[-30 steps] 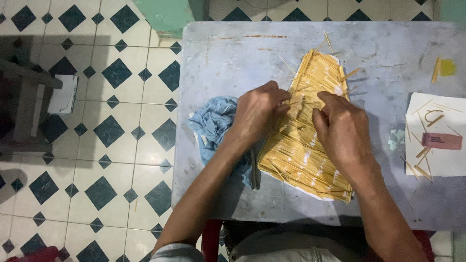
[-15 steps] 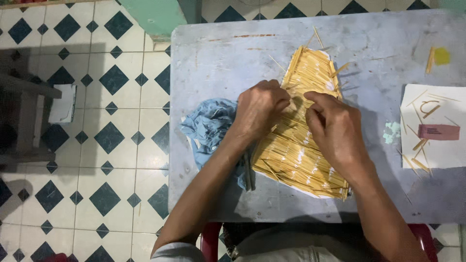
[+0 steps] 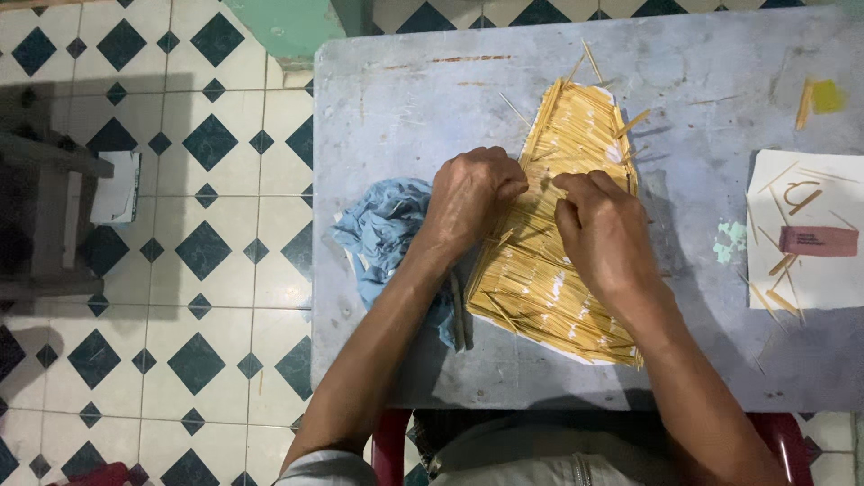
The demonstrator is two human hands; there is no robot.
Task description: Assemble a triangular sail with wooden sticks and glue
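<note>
A flat panel of thin yellow sticks point(image 3: 576, 126), laid side by side on a white backing, lies on a grey table point(image 3: 405, 99). My left hand point(image 3: 468, 198) rests on the panel's left edge, fingers curled and pressing down on the sticks. My right hand point(image 3: 605, 236) lies on the middle of the panel, its fingertips pinching at the sticks close to the left hand's fingers. Whether a single stick is held between the fingers is hidden.
A crumpled blue cloth point(image 3: 387, 234) lies at the table's left edge beside my left wrist. A white sheet point(image 3: 810, 270) at the right carries loose sticks and a pink eraser point(image 3: 819, 240). A yellow scrap point(image 3: 826, 96) sits far right. Tiled floor lies left.
Both hands stay on the stick panel; the fingertips have drawn slightly closer together near its middle. The camera view has shifted a little.
</note>
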